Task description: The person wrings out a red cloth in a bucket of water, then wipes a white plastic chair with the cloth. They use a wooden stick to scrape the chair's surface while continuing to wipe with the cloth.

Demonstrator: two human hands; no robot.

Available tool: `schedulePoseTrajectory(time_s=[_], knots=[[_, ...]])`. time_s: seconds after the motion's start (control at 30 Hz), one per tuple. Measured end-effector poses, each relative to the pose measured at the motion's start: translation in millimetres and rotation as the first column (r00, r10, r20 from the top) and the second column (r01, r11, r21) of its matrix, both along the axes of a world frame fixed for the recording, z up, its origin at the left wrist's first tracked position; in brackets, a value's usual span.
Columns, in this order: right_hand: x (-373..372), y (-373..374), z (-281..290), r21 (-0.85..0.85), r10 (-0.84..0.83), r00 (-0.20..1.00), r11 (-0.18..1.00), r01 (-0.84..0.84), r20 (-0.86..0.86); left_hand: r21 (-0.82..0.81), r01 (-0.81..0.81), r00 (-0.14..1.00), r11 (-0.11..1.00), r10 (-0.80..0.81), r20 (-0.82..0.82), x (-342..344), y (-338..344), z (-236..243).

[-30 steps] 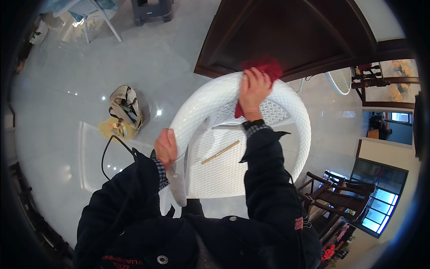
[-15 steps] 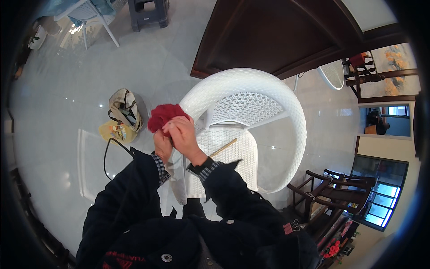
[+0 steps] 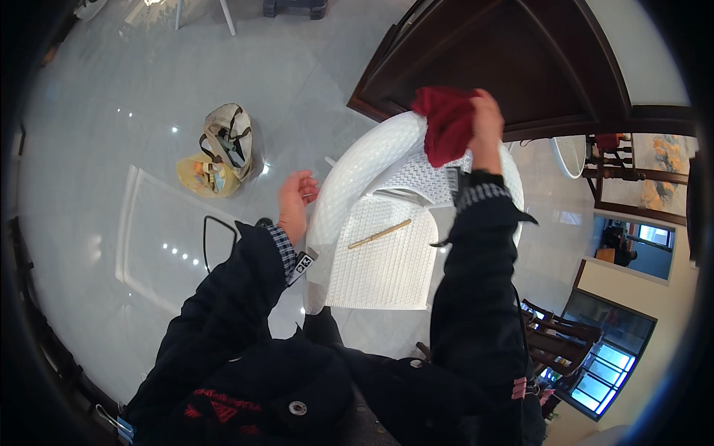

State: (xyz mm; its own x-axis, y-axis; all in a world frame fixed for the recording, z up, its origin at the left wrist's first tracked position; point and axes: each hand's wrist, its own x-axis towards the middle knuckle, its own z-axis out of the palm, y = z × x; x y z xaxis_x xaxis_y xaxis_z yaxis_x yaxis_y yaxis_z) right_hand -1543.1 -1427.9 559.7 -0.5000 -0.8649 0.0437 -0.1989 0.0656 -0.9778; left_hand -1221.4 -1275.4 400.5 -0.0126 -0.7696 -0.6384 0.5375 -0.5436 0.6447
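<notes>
A white woven chair point(image 3: 364, 163) with a thick curved rim stands in front of me. My right hand point(image 3: 488, 130) grips a dark red cloth point(image 3: 448, 126), which hangs against the far part of the rim. Beside the rim's left side is my left hand point(image 3: 295, 202), its fingers loosely bent and apart with nothing in them. On the chair's woven seat lies a thin wooden stick point(image 3: 379, 233), set at a slant.
A beige bag point(image 3: 229, 137) and a yellow bag point(image 3: 204, 177) with things inside sit on the shiny floor to the left. Dark wooden furniture point(image 3: 476, 59) rises just beyond the chair. A dark wooden chair point(image 3: 558, 338) stands at the right.
My hands have come apart. The right one has carried the red cloth from the rim's left side to its far side; the left one has let go of it.
</notes>
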Motion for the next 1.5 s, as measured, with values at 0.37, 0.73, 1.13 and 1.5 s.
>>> schedulePoseTrajectory(time_s=[0.37, 0.73, 1.13, 1.5], knots=[[138.8, 60.5, -51.5, 0.242, 0.199, 0.379, 0.968, 0.070, -0.904, 0.120, -0.029, 0.998, 0.992, 0.034, -0.043, 73.9, 30.5, 3.0], [242.8, 212.5, -85.3, 0.291, 0.381, 0.323, 0.910, -0.295, -0.866, 0.223, 0.001, 0.991, 0.975, 0.029, -0.131, 62.6, 48.3, 14.2], [137.4, 159.3, -16.9, 0.106, 0.253, 0.967, 0.963, -0.249, -0.029, 0.247, 0.107, 0.992, 0.963, -0.086, -0.094, 122.7, 60.5, -7.8], [190.7, 81.6, -68.7, 0.372, 0.012, 0.670, 0.839, 0.397, -0.742, 0.198, 0.437, 0.899, 0.877, -0.435, -0.054, 100.4, 36.4, 19.8]])
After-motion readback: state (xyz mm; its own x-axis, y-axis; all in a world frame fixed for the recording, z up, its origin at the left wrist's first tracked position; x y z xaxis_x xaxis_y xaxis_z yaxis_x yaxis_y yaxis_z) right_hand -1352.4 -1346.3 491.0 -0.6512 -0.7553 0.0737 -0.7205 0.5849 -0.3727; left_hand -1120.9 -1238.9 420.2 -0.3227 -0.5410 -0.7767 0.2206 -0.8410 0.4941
